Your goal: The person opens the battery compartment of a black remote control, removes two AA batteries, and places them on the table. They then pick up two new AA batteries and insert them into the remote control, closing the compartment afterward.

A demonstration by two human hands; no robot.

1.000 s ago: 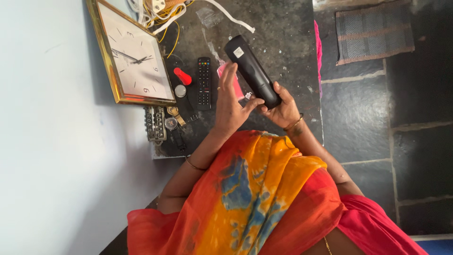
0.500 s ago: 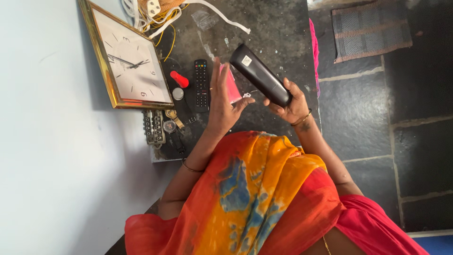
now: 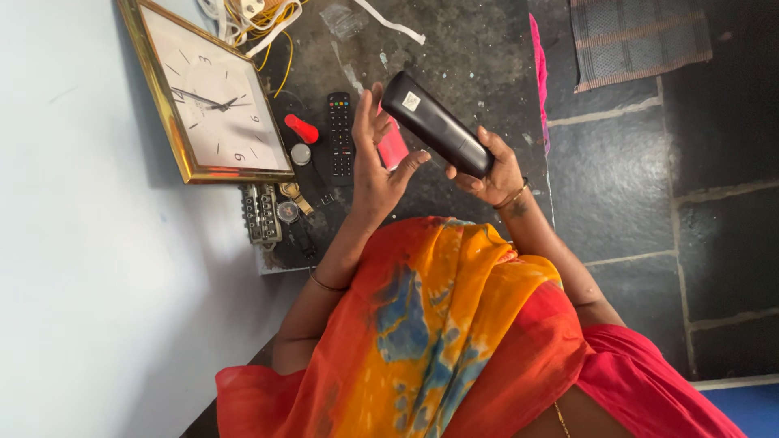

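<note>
While your right hand wraps its fingers closed around the lower end of a long, smooth black handset, the upper end slants up and away above the dark, speckled stone table. A small pale sticker sits near the handset's top. Your left hand is spread open just beside it, fingers apart and gripping nothing, with a flat pink piece showing behind the palm. On the table lie a slim black remote with rows of small buttons, a glossy red cap-shaped thing, and a square gold-framed clock leaning by the pale wall.
</note>
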